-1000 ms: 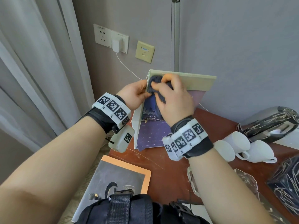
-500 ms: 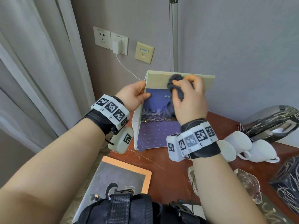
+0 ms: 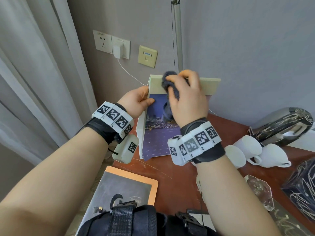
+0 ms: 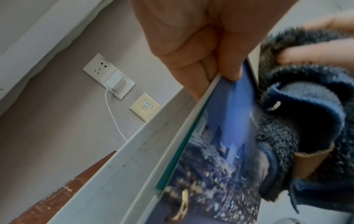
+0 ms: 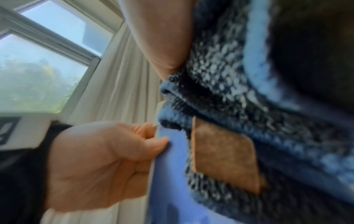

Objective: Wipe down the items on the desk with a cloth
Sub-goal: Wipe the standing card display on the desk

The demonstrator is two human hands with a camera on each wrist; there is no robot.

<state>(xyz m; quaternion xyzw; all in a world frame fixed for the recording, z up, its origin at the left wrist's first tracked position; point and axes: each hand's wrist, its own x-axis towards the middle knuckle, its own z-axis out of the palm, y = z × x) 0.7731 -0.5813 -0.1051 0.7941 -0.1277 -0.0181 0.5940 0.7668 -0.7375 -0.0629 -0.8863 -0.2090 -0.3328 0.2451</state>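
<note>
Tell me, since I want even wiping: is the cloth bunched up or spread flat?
Bunched up. The right hand grips the dark blue cloth in a wad against the top of the standing calendar.

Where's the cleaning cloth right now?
In the head view, the cloth is bunched in the right hand, pressed on the standing calendar at its top edge, near the left hand.

Bare forearms, tagged wristbands

Each wrist wears a black strap (image 3: 102, 132) under a white band (image 3: 113, 116) of square black-and-white markers; a white camera pod (image 3: 126, 149) hangs at frame centre-left, the right band (image 3: 196, 143) lettered R3 to R5.
</note>
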